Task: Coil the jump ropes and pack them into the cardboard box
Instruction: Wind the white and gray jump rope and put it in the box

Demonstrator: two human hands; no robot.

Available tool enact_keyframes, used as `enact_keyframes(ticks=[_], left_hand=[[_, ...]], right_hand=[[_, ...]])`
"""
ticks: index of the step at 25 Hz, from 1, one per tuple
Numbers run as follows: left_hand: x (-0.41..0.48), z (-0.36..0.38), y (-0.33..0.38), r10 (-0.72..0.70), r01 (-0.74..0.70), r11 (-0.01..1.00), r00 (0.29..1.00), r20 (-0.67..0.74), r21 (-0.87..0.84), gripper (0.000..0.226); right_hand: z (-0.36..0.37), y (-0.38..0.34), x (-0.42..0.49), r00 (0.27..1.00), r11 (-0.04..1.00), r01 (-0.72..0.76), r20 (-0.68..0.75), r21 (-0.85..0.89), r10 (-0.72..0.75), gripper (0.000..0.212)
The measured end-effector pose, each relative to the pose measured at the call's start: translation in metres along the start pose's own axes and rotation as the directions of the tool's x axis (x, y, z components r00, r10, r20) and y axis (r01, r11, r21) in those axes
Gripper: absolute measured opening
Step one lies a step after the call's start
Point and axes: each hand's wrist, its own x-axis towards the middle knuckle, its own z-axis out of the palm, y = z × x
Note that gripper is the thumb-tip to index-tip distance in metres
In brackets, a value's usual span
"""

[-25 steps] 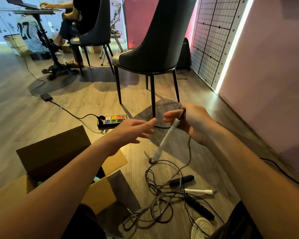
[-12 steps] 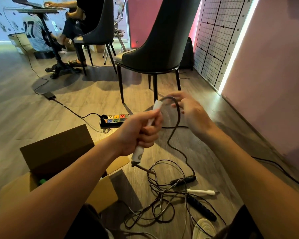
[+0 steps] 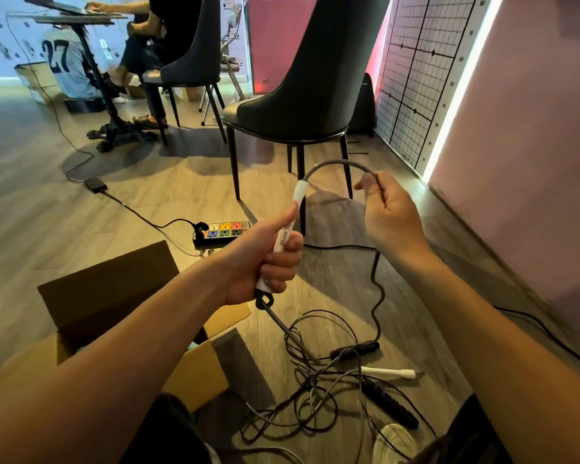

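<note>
My left hand (image 3: 268, 259) grips a white jump rope handle (image 3: 298, 195), held upright above the floor. Its grey rope (image 3: 335, 164) arches from the handle's top over to my right hand (image 3: 389, 212), which pinches it, then hangs down to the floor. A tangle of ropes (image 3: 312, 380) lies on the wooden floor below, with a second white handle (image 3: 389, 372) and two black handles (image 3: 355, 350) (image 3: 390, 405). The open cardboard box (image 3: 195, 373) stands at the lower left, partly hidden by my left forearm.
A dark chair (image 3: 312, 78) stands just beyond my hands. A power strip (image 3: 223, 231) with coloured sockets and its black cable lie on the floor at centre. A person sits at a desk at the far left. A pink wall (image 3: 533, 128) runs along the right.
The white handle passed from my right hand to my left hand, which now grips it. My right hand slid along the rope and drew it out to the right into an arch.
</note>
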Motion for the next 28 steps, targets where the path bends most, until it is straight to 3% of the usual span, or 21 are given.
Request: enact_keyframes(ticks=[2,4,6,8,10,11,13,16,20,23,25,28], left_hand=[[-0.003,0.001,0.006,0.103,-0.084,0.979,0.99,0.1,-0.184,0.05],[-0.004,0.003,0.011,0.26,-0.207,0.902,0.961,0.093,-0.38,0.049],[-0.003,-0.002,0.017,0.414,-0.384,0.726,0.906,-0.084,-0.57,0.046],[-0.001,-0.014,0.024,0.477,-0.527,0.459,0.826,-0.302,-0.715,0.041],[0.002,-0.029,0.028,0.442,-0.647,0.271,0.741,-0.505,-0.713,0.04],[0.004,-0.035,0.029,0.426,-0.707,0.251,0.694,-0.58,-0.661,0.038],[0.007,-0.043,0.027,0.425,-0.789,0.322,0.614,-0.665,-0.523,0.031],[0.012,-0.052,0.024,0.42,-0.822,0.414,0.554,-0.719,-0.392,0.021],[0.013,-0.066,0.024,0.385,-0.838,0.42,0.512,-0.768,-0.349,0.022],[0.011,-0.074,0.023,0.349,-0.85,0.344,0.511,-0.786,-0.4,0.02],[0.01,-0.079,0.023,0.354,-0.867,0.345,0.475,-0.806,-0.359,0.018],[0.009,-0.08,0.022,0.506,-0.837,0.539,0.414,-0.756,-0.098,0.007]], right_hand=[[0.003,0.002,-0.003,0.993,1.0,-0.026,0.112,0.011,0.025,0.035],[0.008,0.003,-0.007,0.941,0.998,-0.039,0.334,-0.044,0.051,0.034],[0.011,0.002,-0.011,0.827,0.987,-0.002,0.554,-0.163,0.093,0.029],[0.013,0.0,-0.016,0.733,0.976,0.013,0.666,-0.216,0.138,0.025],[0.015,-0.004,-0.02,0.671,0.975,0.007,0.724,-0.222,0.16,0.025],[0.015,-0.007,-0.021,0.638,0.975,0.002,0.751,-0.223,0.17,0.026],[0.013,-0.011,-0.022,0.63,0.977,0.033,0.763,-0.212,0.144,0.028],[0.005,-0.016,-0.018,0.653,0.983,0.067,0.752,-0.172,0.087,0.029],[0.001,-0.019,-0.023,0.547,0.972,0.01,0.816,-0.233,0.19,0.034],[0.001,-0.018,-0.026,0.495,0.941,0.041,0.825,-0.336,0.273,0.041],[0.001,-0.017,-0.027,0.525,0.942,0.096,0.821,-0.32,0.225,0.042],[-0.001,-0.016,-0.021,0.696,0.961,0.196,0.718,-0.194,0.003,0.036]])
